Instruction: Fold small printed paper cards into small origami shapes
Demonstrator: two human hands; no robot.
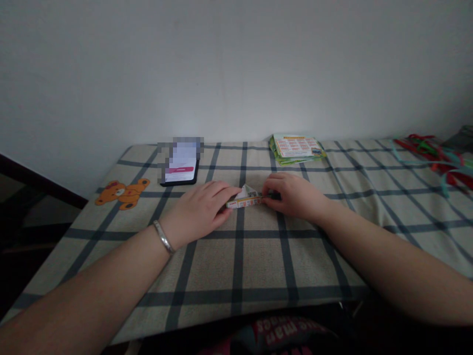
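A small folded piece of printed paper [245, 201], with a pointed flap standing up in its middle, is held between my two hands just above or on the checked cloth. Its left end is pinched by my left hand [204, 207], which has a silver bangle on the wrist. My right hand [290, 195] pinches the right end between thumb and fingers. Both ends of the paper are partly covered by my fingers.
A checked tablecloth [210, 266] covers the table against a plain wall [236, 69]. Beyond my left hand lies a lit phone [181, 170], with a bear picture [123, 194] left of it. A stack of printed leaflets [295, 148] is at the back; red and green ribbons [439, 155] lie far right.
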